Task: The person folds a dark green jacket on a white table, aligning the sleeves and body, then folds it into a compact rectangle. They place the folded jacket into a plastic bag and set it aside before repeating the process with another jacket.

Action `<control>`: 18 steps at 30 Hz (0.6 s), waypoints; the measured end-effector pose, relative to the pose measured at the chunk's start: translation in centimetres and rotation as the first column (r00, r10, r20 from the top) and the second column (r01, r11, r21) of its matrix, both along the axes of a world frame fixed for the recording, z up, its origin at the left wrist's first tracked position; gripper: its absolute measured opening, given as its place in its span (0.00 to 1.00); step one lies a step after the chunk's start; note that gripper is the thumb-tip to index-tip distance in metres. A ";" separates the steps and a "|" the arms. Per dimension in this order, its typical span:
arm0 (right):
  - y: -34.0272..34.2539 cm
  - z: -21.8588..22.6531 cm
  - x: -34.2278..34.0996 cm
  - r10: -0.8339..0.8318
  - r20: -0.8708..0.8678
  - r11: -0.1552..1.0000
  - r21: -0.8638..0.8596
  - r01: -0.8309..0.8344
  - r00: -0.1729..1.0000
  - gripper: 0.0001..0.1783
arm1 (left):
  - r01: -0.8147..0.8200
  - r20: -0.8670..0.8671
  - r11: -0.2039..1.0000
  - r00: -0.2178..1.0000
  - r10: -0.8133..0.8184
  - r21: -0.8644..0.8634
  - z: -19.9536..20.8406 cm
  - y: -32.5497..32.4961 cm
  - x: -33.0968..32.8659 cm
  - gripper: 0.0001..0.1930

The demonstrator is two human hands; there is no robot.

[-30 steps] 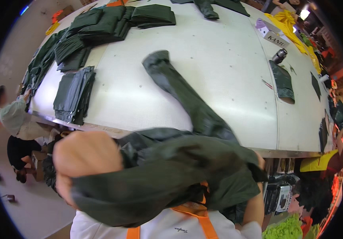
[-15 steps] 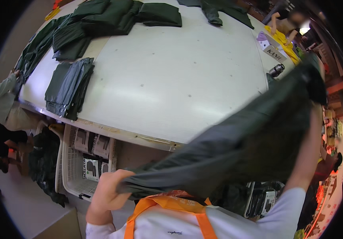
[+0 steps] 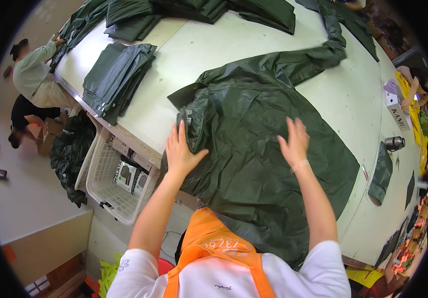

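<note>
A dark green raincoat [image 3: 253, 129] lies spread flat on the pale work table [image 3: 189, 54], one sleeve reaching toward the far right. My left hand [image 3: 181, 149] rests flat on its near left part, fingers apart, close to the table's front edge. Pressed on the middle of the coat is my right hand [image 3: 293, 140], also flat with fingers spread. Neither hand grips the cloth.
A stack of folded green garments [image 3: 117, 74] sits at the table's left, more piles [image 3: 209, 9] at the far edge. A white plastic basket [image 3: 109, 184] stands below the table front. People [image 3: 32, 74] work at the left; a metal flask [image 3: 394, 143] and box [image 3: 395, 107] stand right.
The raincoat, held up in the air by both hands before, now lies spread on the table. Both hands have let go and press flat on it.
</note>
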State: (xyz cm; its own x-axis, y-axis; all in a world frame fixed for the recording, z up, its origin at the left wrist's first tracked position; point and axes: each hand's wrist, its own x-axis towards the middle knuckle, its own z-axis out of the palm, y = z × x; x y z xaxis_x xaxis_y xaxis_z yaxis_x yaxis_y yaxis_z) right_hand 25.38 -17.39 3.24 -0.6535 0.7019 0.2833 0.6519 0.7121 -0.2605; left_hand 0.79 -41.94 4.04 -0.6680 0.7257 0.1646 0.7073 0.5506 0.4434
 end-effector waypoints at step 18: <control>1.3 -5.4 13.6 -0.417 0.414 0.838 -0.170 0.519 0.809 0.39 | 0.072 -0.349 0.905 0.907 -0.234 -0.420 -5.8 4.3 -14.2 0.36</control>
State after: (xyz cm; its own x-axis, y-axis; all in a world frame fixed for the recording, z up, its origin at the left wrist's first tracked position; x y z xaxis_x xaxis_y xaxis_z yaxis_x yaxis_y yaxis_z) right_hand 38.94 -16.04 -2.20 -0.2429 0.9603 -0.1370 0.9688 0.2331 -0.0840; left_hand -13.42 -37.67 -1.80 -0.4861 0.8714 0.0658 0.8649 0.4905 -0.1068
